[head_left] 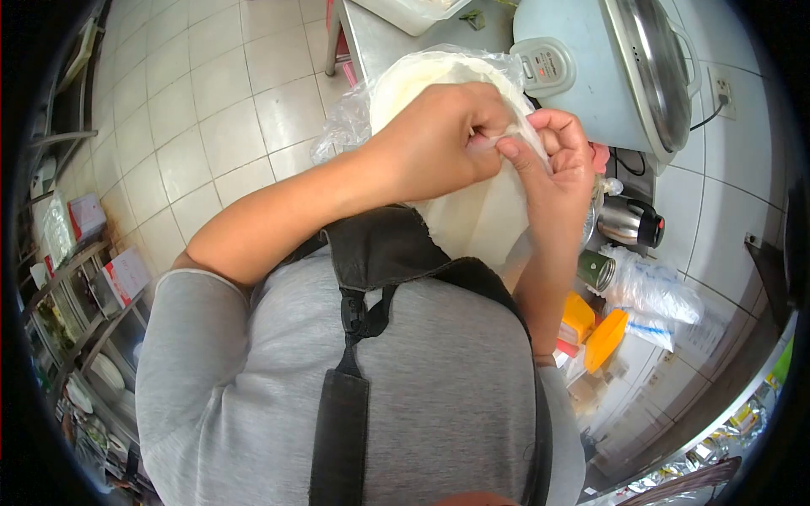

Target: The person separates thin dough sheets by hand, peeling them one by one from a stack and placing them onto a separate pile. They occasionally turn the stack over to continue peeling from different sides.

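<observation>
My left hand (pixel 464 131) is curled into a fist and grips the edge of a thin, translucent whitish sheet (pixel 531 143). Beside it on the right, my right hand (pixel 561 160) pinches the same sheet between thumb and fingers. The two hands are close together. Under them lies a large pale cream mass (pixel 477 207) with a rounded far edge, partly hidden by my hands and left forearm. Clear crumpled plastic (pixel 342 122) shows around its left and far sides. What the cream mass is made of, I cannot tell.
A light-blue cooker (pixel 582 76) with a glass lid stands at the upper right, near my right hand. Beyond are a metal table (pixel 396 42) and a white tray (pixel 405 10). A steel kettle (pixel 624 221), green cup (pixel 596 270), plastic bags (pixel 650 287) and orange container (pixel 606 341) are right.
</observation>
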The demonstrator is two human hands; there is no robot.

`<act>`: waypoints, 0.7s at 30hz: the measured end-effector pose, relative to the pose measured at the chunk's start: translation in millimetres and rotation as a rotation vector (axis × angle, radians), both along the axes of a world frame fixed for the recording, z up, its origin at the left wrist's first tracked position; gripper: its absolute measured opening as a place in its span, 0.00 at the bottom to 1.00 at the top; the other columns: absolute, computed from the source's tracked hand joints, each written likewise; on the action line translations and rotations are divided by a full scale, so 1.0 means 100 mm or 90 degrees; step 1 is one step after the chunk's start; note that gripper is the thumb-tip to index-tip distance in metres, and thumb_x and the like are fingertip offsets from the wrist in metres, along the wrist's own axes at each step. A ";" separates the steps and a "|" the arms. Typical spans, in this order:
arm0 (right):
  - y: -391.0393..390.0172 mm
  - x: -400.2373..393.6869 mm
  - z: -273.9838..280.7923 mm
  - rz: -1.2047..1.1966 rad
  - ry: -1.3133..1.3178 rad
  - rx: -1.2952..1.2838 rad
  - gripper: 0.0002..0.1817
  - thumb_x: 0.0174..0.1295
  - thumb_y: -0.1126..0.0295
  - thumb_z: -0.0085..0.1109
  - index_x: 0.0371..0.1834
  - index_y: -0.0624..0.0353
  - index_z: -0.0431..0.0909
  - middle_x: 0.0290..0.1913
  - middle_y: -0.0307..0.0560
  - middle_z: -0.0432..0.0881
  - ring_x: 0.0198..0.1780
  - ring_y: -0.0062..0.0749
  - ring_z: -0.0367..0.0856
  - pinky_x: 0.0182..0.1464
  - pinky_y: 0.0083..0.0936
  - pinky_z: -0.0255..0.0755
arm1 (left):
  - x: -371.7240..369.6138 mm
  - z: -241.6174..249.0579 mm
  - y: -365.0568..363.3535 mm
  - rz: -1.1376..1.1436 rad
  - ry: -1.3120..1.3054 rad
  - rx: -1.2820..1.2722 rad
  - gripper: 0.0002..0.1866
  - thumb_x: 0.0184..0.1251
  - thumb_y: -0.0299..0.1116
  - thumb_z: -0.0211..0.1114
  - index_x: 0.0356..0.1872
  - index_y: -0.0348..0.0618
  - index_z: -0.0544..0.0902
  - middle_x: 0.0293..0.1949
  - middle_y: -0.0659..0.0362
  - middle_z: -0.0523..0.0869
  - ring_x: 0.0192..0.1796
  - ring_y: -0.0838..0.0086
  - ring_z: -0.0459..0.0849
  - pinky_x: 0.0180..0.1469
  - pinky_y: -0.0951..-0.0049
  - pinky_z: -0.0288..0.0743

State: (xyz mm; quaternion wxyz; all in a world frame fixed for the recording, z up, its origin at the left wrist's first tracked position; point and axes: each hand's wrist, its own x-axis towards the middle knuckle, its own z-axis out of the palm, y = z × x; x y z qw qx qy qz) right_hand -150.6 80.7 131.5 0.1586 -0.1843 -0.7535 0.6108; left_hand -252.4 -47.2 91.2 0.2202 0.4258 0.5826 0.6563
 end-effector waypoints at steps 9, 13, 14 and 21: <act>0.18 0.08 -0.01 -0.094 -0.076 0.452 0.19 0.50 0.86 0.59 0.46 0.58 0.80 0.22 0.29 0.61 0.24 0.12 0.59 0.28 0.11 0.56 | -0.04 0.05 -0.07 0.035 -0.018 -0.007 0.16 0.43 0.14 0.60 0.18 0.39 0.59 0.28 0.59 0.70 0.31 0.76 0.69 0.35 0.79 0.64; 0.05 -0.04 -0.03 -0.028 0.072 0.537 0.20 0.49 0.86 0.58 0.47 0.59 0.80 0.31 0.38 0.71 0.28 0.19 0.66 0.32 0.15 0.65 | 0.05 0.02 0.00 0.042 0.041 0.049 0.16 0.43 0.14 0.60 0.17 0.39 0.60 0.28 0.59 0.69 0.30 0.75 0.68 0.35 0.78 0.64; 0.00 -0.04 -0.03 -0.016 0.059 0.485 0.20 0.48 0.87 0.57 0.46 0.60 0.80 0.38 0.44 0.74 0.32 0.23 0.70 0.35 0.19 0.69 | 0.09 0.01 0.03 0.036 0.029 0.070 0.15 0.43 0.14 0.60 0.17 0.39 0.60 0.27 0.59 0.68 0.30 0.75 0.67 0.34 0.78 0.63; 0.01 0.02 -0.17 -0.084 0.139 0.369 0.16 0.52 0.85 0.57 0.45 0.63 0.80 0.35 0.44 0.78 0.30 0.25 0.73 0.37 0.18 0.69 | 0.13 0.04 0.00 -0.005 0.014 0.042 0.14 0.44 0.15 0.60 0.17 0.38 0.62 0.26 0.60 0.67 0.28 0.76 0.65 0.32 0.78 0.63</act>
